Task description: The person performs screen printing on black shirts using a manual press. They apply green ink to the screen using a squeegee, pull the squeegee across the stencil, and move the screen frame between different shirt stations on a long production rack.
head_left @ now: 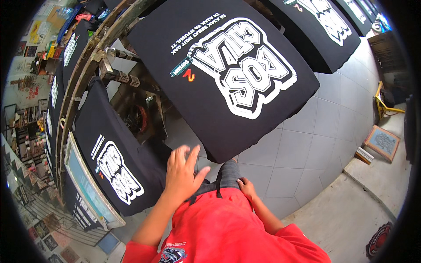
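My left hand [183, 172] is raised in front of me with its fingers spread, holding nothing. It is just left of the near corner of a black shirt [188, 103] stretched flat over a board. White block lettering covers that shirt, with small teal and red marks beside it. My right hand [247, 188] hangs by my right thigh, its fingers loosely extended against the dark trousers [228, 175]. Nothing shows in it.
A second printed black shirt [94, 116] hangs at the left, beside a pale-framed printing screen [72, 153]. Another black shirt [302, 48] lies at the far right. A curved wooden rail [70, 103] runs along the left. A framed screen [383, 142] leans near a yellow stand [380, 103] on the right.
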A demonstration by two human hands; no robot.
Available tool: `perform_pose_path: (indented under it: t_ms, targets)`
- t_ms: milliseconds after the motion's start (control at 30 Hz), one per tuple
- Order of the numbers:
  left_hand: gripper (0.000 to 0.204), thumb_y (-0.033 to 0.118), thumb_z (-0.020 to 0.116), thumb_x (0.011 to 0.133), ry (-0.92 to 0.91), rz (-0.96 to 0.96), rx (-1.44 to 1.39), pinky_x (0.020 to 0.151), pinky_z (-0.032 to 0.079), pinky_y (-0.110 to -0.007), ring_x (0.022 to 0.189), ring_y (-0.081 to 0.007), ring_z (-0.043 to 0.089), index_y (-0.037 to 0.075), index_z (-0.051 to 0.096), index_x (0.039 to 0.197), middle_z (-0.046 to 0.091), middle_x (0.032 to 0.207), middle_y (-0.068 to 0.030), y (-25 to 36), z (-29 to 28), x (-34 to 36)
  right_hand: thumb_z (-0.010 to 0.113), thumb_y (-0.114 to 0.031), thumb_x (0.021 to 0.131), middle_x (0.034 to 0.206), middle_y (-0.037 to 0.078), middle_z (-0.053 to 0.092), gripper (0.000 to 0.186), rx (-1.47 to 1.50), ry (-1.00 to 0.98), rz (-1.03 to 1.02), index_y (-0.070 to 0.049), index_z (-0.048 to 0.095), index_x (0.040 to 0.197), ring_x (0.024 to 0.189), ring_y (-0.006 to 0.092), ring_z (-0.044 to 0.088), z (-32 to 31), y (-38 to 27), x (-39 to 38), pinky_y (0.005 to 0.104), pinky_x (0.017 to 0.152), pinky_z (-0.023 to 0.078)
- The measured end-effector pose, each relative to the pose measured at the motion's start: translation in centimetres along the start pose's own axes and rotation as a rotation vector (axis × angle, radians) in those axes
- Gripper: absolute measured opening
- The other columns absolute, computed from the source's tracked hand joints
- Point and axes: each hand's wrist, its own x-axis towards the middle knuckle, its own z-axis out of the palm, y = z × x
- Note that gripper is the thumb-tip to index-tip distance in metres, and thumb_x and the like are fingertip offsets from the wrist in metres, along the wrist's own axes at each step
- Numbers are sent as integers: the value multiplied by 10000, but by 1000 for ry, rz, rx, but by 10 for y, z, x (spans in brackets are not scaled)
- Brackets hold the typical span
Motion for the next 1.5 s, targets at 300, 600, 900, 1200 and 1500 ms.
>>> perform_pose_path:
  t_ms: [300, 600, 900, 1200, 1500]
  targets:
    - [518, 398, 616, 877, 250, 37, 286, 962, 353, -474, 1106, -364, 403, 125, 541, 1312, 433, 1173, -193, 3, 6, 125, 581, -358, 908, 1070, 234, 668, 418, 15, -41, -9, -14, 642, 1137, 1023, 369, 641, -36, 8, 1, 405, 886, 494]
    - [369, 343, 638, 870, 281, 81, 289, 923, 382, -444, 1053, -333, 437, 124, 625, 1167, 461, 1093, -164, 1, 14, 147, 578, -359, 920, 1069, 206, 678, 404, -36, -39, -6, -15, 655, 1118, 1012, 341, 652, -38, 17, 0, 391, 874, 499]
    - [271, 284, 572, 945, 123, -188, -802, 779, 459, -383, 854, -254, 568, 24, 599, 874, 581, 950, -86, -43, -2, -22, 581, -375, 913, 1047, 214, 677, 417, -195, -25, -88, -14, 656, 1108, 993, 349, 652, -25, 13, -12, 409, 861, 500]
    - [1030, 773, 308, 859, 533, -111, -2244, 1153, 219, -464, 1443, -314, 206, -36, 192, 1486, 206, 1562, -181, -75, -16, -253, 429, -336, 1012, 1171, 137, 635, 423, 0, -515, -619, 1, 593, 1209, 1112, 261, 582, 22, -169, -138, 366, 958, 437]
    - [1234, 874, 341, 752, 661, -357, -315, 1154, 22, -530, 1456, -420, 19, -70, 49, 1491, 55, 1562, -274, -89, 41, -483, 210, -601, 993, 1500, 175, 330, 763, 388, -1218, -187, 4, 340, 1439, 1344, 293, 375, 309, -221, -349, 411, 1103, 298]
